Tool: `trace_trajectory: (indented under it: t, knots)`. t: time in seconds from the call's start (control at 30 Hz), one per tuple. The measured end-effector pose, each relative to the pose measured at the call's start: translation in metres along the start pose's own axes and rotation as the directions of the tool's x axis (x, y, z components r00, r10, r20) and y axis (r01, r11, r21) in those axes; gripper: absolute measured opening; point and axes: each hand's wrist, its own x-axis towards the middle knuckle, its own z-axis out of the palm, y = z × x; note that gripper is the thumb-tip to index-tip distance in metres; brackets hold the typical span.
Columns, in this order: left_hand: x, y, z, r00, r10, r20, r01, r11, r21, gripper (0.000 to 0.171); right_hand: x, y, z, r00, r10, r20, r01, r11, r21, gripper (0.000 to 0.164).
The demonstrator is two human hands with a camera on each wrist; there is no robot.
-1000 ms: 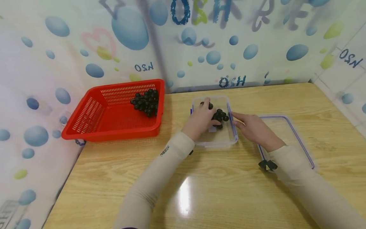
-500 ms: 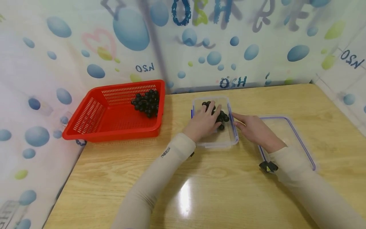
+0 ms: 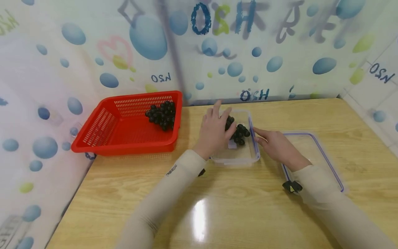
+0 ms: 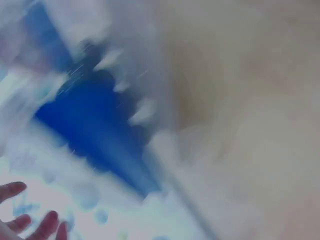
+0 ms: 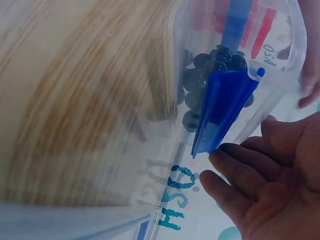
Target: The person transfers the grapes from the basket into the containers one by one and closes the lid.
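The spread, empty left hand (image 3: pixel 212 134) partly hid grapes (image 3: pixel 240 134) in a clear box (image 3: pixel 234 161), basket (image 3: pixel 130 149) left, lid (image 3: pixel 306 147) right. Only the right wrist view showed the empty right hand (image 5: pixel 272 177) palm-side, loose fingers at a latch (image 5: pixel 225 102).

This is an indoor corner, but whether in a home or elsewhere cannot be told. Behind the wood-grain table (image 3: pixel 242 214) and along its left side stands a pale wall covering (image 3: pixel 183 65) printed with blue ovals (image 3: pixel 148 38) and playful lettering (image 3: pixel 221 20). Household kitchenware sits on the table: a red plastic basket (image 3: pixel 130 148) at its back left, a clear box (image 3: pixel 234 160) at its back middle.
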Motion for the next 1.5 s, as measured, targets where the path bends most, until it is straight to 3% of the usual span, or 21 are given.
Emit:
trace_trajectory:
  t: [0.1,0.17,0.23,0.33,0.4,0.57,0.67,0.73,0.8,0.87,1.03,1.13,1.2,1.23,1.3,1.4,1.5]
  knots:
    - [0.011,-0.014,-0.029,0.996,-0.082,-0.046,0.077,0.991,-0.11,0.047,-0.003,0.003,-0.001,1.0,-0.011,-0.008,0.011,1.0,0.003,0.048]
    - [0.02,-0.027,-0.051,0.987,-0.161,0.029,0.164,0.969,-0.185,0.047,-0.005,0.004,-0.003,1.0,-0.011,-0.008,0.011,1.0,0.008,0.048]
    - [0.026,-0.043,-0.07,0.961,-0.237,0.143,0.268,0.927,-0.263,0.048,-0.005,0.005,-0.004,1.0,-0.005,0.0,0.005,1.0,0.009,0.049]
    - [0.03,-0.067,-0.096,0.925,-0.288,0.248,0.363,0.866,-0.344,0.047,-0.004,0.004,-0.005,1.0,-0.001,0.01,0.001,1.0,0.013,0.049]
    - [0.031,-0.083,-0.111,0.905,-0.311,0.289,0.402,0.846,-0.349,0.048,-0.004,0.003,-0.005,1.0,0.005,0.024,-0.006,1.0,0.019,0.049]
    - [0.037,-0.121,-0.137,0.892,-0.335,0.304,0.419,0.865,-0.275,0.048,-0.005,0.0,-0.01,0.999,0.011,0.047,-0.013,1.0,0.025,0.05]
    - [0.04,-0.143,-0.144,0.885,-0.323,0.334,0.413,0.877,-0.246,0.048,-0.005,-0.001,-0.015,0.999,0.003,0.041,-0.004,1.0,0.018,0.049]
    - [0.041,-0.157,-0.146,0.868,-0.316,0.384,0.417,0.882,-0.218,0.049,-0.003,0.0,-0.016,1.0,-0.012,0.023,0.012,1.0,0.01,0.048]
    - [0.041,-0.17,-0.145,0.827,-0.331,0.454,0.438,0.886,-0.153,0.053,-0.002,0.001,-0.016,1.0,-0.027,0.007,0.027,1.0,0.005,0.048]
    - [0.04,-0.183,-0.141,0.774,-0.344,0.531,0.455,0.886,-0.089,0.059,-0.001,0.003,-0.013,0.999,-0.034,0.003,0.034,0.999,0.008,0.047]
    - [0.034,-0.203,-0.122,0.581,-0.415,0.7,0.532,0.845,0.06,0.08,-0.003,0.007,-0.001,0.999,-0.038,0.01,0.037,0.999,0.03,0.047]
    - [0.027,-0.209,-0.114,0.479,-0.445,0.757,0.583,0.806,0.105,0.086,-0.005,0.006,0.004,0.999,-0.046,0.013,0.046,0.998,0.036,0.047]
    - [0.023,-0.212,-0.109,0.448,-0.441,0.778,0.596,0.795,0.108,0.086,-0.007,0.005,0.006,0.999,-0.049,0.016,0.048,0.998,0.036,0.047]
    - [0.021,-0.213,-0.108,0.441,-0.449,0.777,0.608,0.787,0.109,0.087,-0.007,0.004,0.006,0.999,-0.048,0.02,0.047,0.998,0.039,0.047]
    - [0.019,-0.213,-0.105,0.443,-0.454,0.773,0.623,0.776,0.099,0.089,-0.008,0.002,0.006,0.999,-0.048,0.02,0.047,0.998,0.037,0.047]
    - [0.016,-0.211,-0.102,0.474,-0.46,0.751,0.631,0.772,0.074,0.095,-0.01,-0.001,0.002,0.999,-0.047,0.014,0.047,0.998,0.036,0.047]
    - [0.015,-0.209,-0.099,0.48,-0.461,0.746,0.66,0.75,0.038,0.099,-0.011,-0.003,-0.003,0.999,-0.054,0.002,0.054,0.998,0.014,0.046]
